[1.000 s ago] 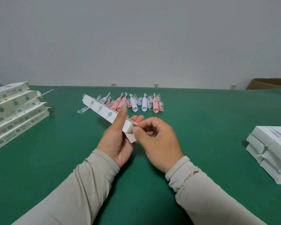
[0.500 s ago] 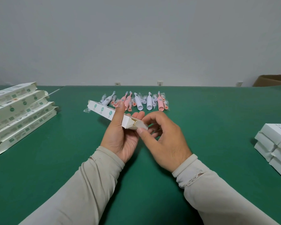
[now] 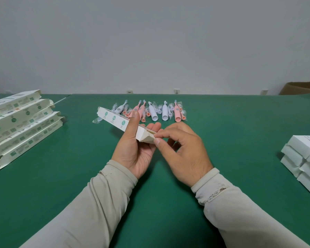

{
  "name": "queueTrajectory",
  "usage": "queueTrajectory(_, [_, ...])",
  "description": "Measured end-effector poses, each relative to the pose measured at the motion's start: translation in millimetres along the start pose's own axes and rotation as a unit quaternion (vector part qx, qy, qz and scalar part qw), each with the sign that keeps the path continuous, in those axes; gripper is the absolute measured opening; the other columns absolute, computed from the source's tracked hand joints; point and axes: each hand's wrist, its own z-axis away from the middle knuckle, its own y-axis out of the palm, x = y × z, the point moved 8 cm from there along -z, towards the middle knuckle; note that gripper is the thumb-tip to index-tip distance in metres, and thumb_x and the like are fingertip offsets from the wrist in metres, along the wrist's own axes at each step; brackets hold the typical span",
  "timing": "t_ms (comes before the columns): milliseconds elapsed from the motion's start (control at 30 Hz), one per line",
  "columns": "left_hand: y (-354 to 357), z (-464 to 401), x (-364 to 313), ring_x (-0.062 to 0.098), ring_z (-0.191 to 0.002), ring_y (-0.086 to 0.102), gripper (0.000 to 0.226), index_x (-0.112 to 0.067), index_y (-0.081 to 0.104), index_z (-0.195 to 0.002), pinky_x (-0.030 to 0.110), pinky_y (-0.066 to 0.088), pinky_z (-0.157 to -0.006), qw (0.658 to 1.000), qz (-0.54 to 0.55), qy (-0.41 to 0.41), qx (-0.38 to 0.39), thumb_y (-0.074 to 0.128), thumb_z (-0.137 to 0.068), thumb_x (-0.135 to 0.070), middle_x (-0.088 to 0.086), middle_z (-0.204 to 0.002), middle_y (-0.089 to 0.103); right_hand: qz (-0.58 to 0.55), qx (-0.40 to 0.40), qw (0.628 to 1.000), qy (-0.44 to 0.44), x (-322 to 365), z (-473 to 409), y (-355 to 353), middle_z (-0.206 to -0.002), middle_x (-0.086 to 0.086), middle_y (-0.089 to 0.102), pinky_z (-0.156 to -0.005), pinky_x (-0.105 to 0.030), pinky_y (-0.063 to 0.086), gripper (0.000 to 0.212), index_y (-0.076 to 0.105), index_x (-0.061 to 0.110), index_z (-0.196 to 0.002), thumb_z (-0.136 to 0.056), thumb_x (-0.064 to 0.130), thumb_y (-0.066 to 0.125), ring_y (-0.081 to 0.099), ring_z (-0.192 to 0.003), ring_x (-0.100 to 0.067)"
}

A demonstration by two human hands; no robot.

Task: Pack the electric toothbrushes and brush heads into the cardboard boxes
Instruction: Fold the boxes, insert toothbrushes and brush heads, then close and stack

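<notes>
At frame centre, left hand (image 3: 132, 151) grips a long white cardboard box (image 3: 122, 123) while right hand (image 3: 184, 154) fingers pinch its end flap, with pink and white electric toothbrushes (image 3: 151, 111) plus bagged brush heads unpacked behind on the green surface (image 3: 222, 133), so most packing remains.

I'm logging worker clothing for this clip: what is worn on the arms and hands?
Both arms wear long, light beige sleeves reaching the wrists. The right sleeve has a frayed, torn patch at its cuff; the left sleeve has a plain ribbed cuff. The left hand and right hand are bare: no gloves, rings or watch visible.
</notes>
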Motion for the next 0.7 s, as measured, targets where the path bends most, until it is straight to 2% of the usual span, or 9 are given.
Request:
queueTrajectory(167, [10.8,1.9,11.3,0.017,-0.116,0.055,0.075,-0.032,0.043,-0.148,0.04,0.059,-0.079,0.995,-0.034,-0.042,0.081,0.073,-0.079,-0.035,0.008,-0.124,0.042,0.005,-0.044,0.999,0.03,-7.0,-2.0,-9.7,-0.087,0.019,0.059,-0.064,-0.014,0.042,0.007,0.069,0.03,-0.082,-0.08,0.03,0.076,0.054,-0.07,-0.007])
queueTrajectory(300, [7.3,3.9,13.0,0.014,-0.088,0.067,0.067,-0.037,0.052,-0.14,0.035,0.059,-0.07,0.996,-0.033,-0.05,0.061,0.073,-0.077,-0.042,0.006,-0.108,0.05,-0.064,-0.045,0.991,0.105,-26.0,-6.4,-15.2,-0.079,0.016,0.063,-0.061,-0.014,0.042,0.011,0.067,0.028,-0.079,-0.082,0.026,0.078,0.048,-0.061,-0.003])
queueTrajectory(400, [-5.5,2.1,6.7,0.011,-0.083,0.071,0.062,-0.036,0.055,-0.131,0.028,0.056,-0.062,0.975,-0.221,0.0,0.002,0.078,-0.074,-0.046,0.005,-0.112,0.058,-0.127,-0.092,0.971,0.178,-44.3,-8.8,-24.9,-0.068,0.017,0.064,-0.063,-0.027,0.048,0.015,0.067,0.024,-0.078,-0.088,0.014,0.072,0.054,-0.063,-0.012])
queueTrajectory(433, [-10.0,1.2,-3.7,0.007,-0.083,0.069,0.06,-0.032,0.053,-0.128,0.025,0.055,-0.063,0.936,-0.347,0.057,-0.02,0.082,-0.075,-0.04,0.001,-0.111,0.061,-0.135,-0.11,0.965,0.197,-49.0,-8.8,-28.8,-0.067,0.016,0.064,-0.063,-0.028,0.049,0.015,0.067,0.023,-0.078,-0.09,0.015,0.071,0.056,-0.064,-0.014])
queueTrajectory(467, [-11.3,1.1,-16.6,0.003,-0.086,0.065,0.06,-0.031,0.051,-0.125,0.023,0.053,-0.067,0.855,-0.502,0.127,-0.037,0.084,-0.076,-0.035,-0.006,-0.11,0.062,-0.15,-0.128,0.957,0.214,-53.0,-8.3,-32.2,-0.068,0.014,0.064,-0.062,-0.028,0.049,0.013,0.067,0.023,-0.079,-0.091,0.019,0.071,0.057,-0.063,-0.013])
queueTrajectory(533, [-8.6,0.8,-27.8,0.009,-0.099,0.057,0.063,-0.034,0.047,-0.129,0.03,0.05,-0.085,0.639,-0.741,0.204,-0.036,0.082,-0.077,-0.035,-0.01,-0.109,0.057,-0.197,-0.147,0.936,0.252,-60.1,-6.6,-36.1,-0.075,0.011,0.068,-0.055,-0.024,0.048,0.013,0.067,0.021,-0.086,-0.092,0.033,0.069,0.06,-0.06,-0.008])
queueTrajectory(567, [-9.5,-0.1,-27.6,0.016,-0.104,0.054,0.062,-0.035,0.046,-0.13,0.036,0.049,-0.089,0.573,-0.794,0.201,-0.028,0.08,-0.078,-0.037,-0.007,-0.111,0.054,-0.218,-0.145,0.927,0.268,-62.7,-5.9,-36.5,-0.08,0.01,0.071,-0.052,-0.022,0.048,0.021,0.068,0.021,-0.092,-0.091,0.042,0.067,0.061,-0.06,-0.006])
queueTrajectory(600, [-11.2,-0.9,-26.5,0.02,-0.107,0.051,0.061,-0.035,0.046,-0.13,0.04,0.048,-0.09,0.544,-0.818,0.186,-0.021,0.079,-0.079,-0.039,-0.005,-0.112,0.052,-0.233,-0.138,0.921,0.28,-64.5,-5.4,-36.5,-0.085,0.01,0.074,-0.051,-0.02,0.047,0.029,0.068,0.022,-0.097,-0.087,0.049,0.066,0.062,-0.062,-0.006])
queueTrajectory(700, [-13.9,-2.3,-22.6,0.021,-0.109,0.05,0.06,-0.035,0.046,-0.128,0.043,0.048,-0.09,0.54,-0.827,0.157,-0.011,0.078,-0.078,-0.044,-0.005,-0.113,0.05,-0.255,-0.122,0.912,0.298,-67.9,-3.8,-35.9,-0.092,0.01,0.077,-0.047,-0.019,0.045,0.03,0.07,0.023,-0.104,-0.085,0.045,0.069,0.063,-0.062,-0.008])
